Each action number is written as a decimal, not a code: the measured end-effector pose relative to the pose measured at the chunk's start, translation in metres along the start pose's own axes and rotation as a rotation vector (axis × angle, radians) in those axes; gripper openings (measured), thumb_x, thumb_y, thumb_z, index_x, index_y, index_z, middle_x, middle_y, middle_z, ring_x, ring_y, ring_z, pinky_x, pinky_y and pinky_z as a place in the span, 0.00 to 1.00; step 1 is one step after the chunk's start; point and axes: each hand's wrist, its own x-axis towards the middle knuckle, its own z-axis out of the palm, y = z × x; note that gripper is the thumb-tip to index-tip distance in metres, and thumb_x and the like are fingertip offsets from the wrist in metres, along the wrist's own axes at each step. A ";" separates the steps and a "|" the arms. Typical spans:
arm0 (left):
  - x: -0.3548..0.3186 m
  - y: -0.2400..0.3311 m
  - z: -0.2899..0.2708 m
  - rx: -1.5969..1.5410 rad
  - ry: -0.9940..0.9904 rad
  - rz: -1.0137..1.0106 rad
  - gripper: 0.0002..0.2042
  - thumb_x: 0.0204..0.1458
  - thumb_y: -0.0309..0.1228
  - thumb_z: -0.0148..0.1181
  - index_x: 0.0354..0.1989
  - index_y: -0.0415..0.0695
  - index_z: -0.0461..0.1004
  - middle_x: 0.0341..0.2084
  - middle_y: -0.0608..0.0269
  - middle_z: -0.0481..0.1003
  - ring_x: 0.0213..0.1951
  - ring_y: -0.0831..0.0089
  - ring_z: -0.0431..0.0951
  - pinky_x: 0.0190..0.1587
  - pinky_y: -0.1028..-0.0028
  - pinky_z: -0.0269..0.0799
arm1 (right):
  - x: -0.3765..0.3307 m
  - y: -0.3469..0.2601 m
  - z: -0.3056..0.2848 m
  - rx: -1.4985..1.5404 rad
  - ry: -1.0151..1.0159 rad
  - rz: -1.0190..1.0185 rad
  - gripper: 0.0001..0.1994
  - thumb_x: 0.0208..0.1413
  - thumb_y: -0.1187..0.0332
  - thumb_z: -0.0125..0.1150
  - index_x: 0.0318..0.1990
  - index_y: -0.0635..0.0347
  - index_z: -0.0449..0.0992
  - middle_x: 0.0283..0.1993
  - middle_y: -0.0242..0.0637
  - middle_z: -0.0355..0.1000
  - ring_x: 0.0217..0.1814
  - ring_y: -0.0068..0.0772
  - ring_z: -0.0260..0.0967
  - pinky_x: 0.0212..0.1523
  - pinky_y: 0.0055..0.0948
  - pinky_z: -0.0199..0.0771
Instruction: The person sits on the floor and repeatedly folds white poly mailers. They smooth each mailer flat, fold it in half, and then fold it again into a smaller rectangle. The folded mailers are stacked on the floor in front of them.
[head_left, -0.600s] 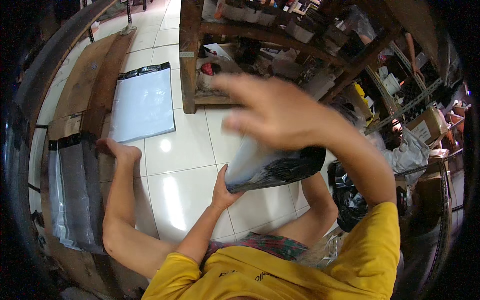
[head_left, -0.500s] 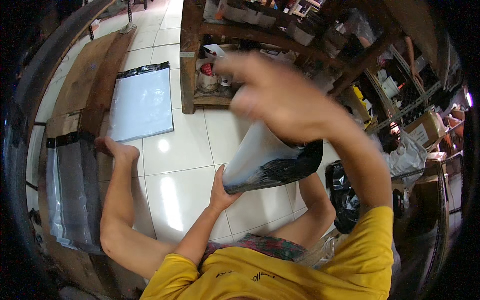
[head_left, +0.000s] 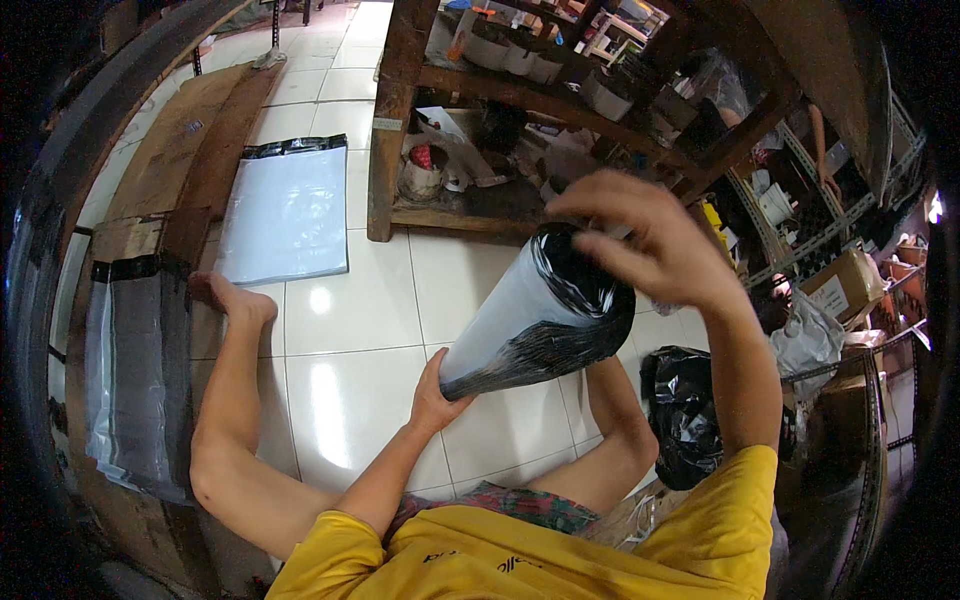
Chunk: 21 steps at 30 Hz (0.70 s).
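A curled stack of white plastic mailer bags (head_left: 505,305) with black edges leans at a slant over the floor between my legs. My left hand (head_left: 440,392) is closed round its lower left end. Above the upper right end, beside the black rim, is my right hand (head_left: 655,240), slightly blurred. Its fingers are stretched out with a gap between them and the thumb, and nothing shows in it. A flat stack of white bags with a black strip (head_left: 285,215) lies on the tiles beyond my left foot.
At the left, grey plastic bags (head_left: 145,375) lie on cardboard (head_left: 150,190). A wooden rack (head_left: 470,215) holding tins and clutter stands ahead. To the right are a black plastic bag (head_left: 685,410), a cardboard box (head_left: 845,285) and metal shelving (head_left: 800,235). Another person's arm (head_left: 822,150) shows there.
My right hand has moved right, off the front of the bag stack, uncovering its curled black end. The left hand keeps its hold on the lower end.
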 end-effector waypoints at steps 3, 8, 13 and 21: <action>-0.001 -0.002 0.002 -0.002 0.020 0.034 0.47 0.39 0.35 0.79 0.69 0.40 0.57 0.58 0.45 0.70 0.59 0.50 0.73 0.61 0.59 0.70 | -0.003 -0.005 0.012 -0.079 0.004 -0.035 0.18 0.51 0.73 0.67 0.51 0.60 0.79 0.49 0.45 0.74 0.53 0.51 0.72 0.55 0.42 0.73; -0.002 -0.004 0.001 0.065 0.042 0.099 0.46 0.41 0.31 0.78 0.70 0.43 0.55 0.56 0.48 0.72 0.57 0.55 0.75 0.58 0.61 0.72 | 0.002 0.006 0.018 -0.179 0.024 -0.168 0.19 0.44 0.75 0.70 0.47 0.58 0.79 0.47 0.44 0.74 0.52 0.52 0.72 0.54 0.43 0.75; -0.003 -0.005 0.001 0.037 0.044 0.092 0.46 0.43 0.31 0.77 0.70 0.43 0.55 0.56 0.48 0.72 0.58 0.54 0.75 0.58 0.61 0.72 | 0.007 0.010 0.022 -0.103 0.054 -0.207 0.16 0.43 0.75 0.70 0.42 0.58 0.79 0.44 0.42 0.75 0.50 0.51 0.72 0.51 0.43 0.75; -0.004 0.001 -0.002 0.031 0.010 0.028 0.47 0.40 0.36 0.79 0.69 0.41 0.56 0.60 0.41 0.67 0.59 0.46 0.71 0.61 0.59 0.70 | 0.007 0.014 0.023 -0.109 0.058 -0.238 0.13 0.41 0.75 0.71 0.38 0.58 0.78 0.41 0.39 0.74 0.46 0.48 0.72 0.47 0.41 0.75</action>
